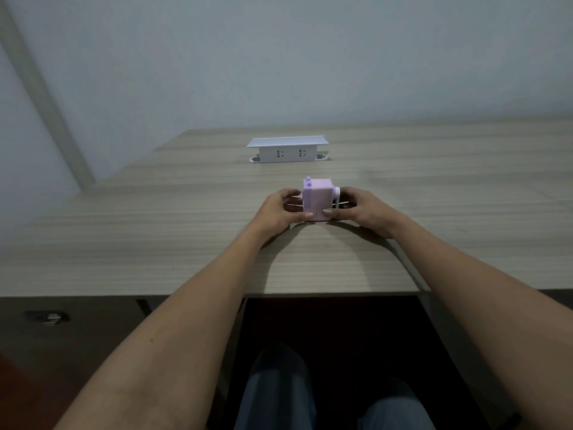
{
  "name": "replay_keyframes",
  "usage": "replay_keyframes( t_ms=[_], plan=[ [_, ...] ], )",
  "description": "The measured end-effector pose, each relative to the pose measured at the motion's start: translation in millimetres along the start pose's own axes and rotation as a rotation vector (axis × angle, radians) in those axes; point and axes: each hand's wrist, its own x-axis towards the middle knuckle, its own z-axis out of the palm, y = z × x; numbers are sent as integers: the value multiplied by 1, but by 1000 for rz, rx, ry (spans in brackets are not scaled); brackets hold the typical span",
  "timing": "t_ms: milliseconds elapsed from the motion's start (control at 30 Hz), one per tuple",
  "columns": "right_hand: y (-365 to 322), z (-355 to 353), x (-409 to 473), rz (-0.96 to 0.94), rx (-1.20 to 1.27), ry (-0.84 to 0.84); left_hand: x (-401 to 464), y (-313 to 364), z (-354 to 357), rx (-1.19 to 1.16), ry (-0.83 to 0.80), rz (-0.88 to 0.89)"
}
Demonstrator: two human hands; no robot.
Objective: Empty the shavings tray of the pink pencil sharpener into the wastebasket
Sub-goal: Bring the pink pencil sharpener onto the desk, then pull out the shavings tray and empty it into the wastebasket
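Observation:
The pink pencil sharpener (317, 197) stands upright on the wooden desk (155, 231), a small boxy block with a white crank hub on its right side. My left hand (283, 209) wraps its left side, thumb on the lower front. My right hand (361, 209) grips its right side by the crank, thumb on the lower front corner. The shavings tray cannot be told apart from the body. No wastebasket is in view.
A white pop-up power socket box (286, 148) stands farther back on the desk. The desk's front edge runs across the view above my knees (279, 389). A small dark object (46, 316) lies low on the left. A plain wall rises behind.

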Motion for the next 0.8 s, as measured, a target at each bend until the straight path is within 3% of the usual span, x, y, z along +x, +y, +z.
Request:
replay_keyframes(
  t_ms=[433, 800],
  plan=[
    [2, -8, -7, 69, -2, 32, -26, -5, -47, -15, 80, -44],
    [-13, -18, -35, 4, -77, 189, -48, 22, -51, -58, 116, 46]
  ],
)
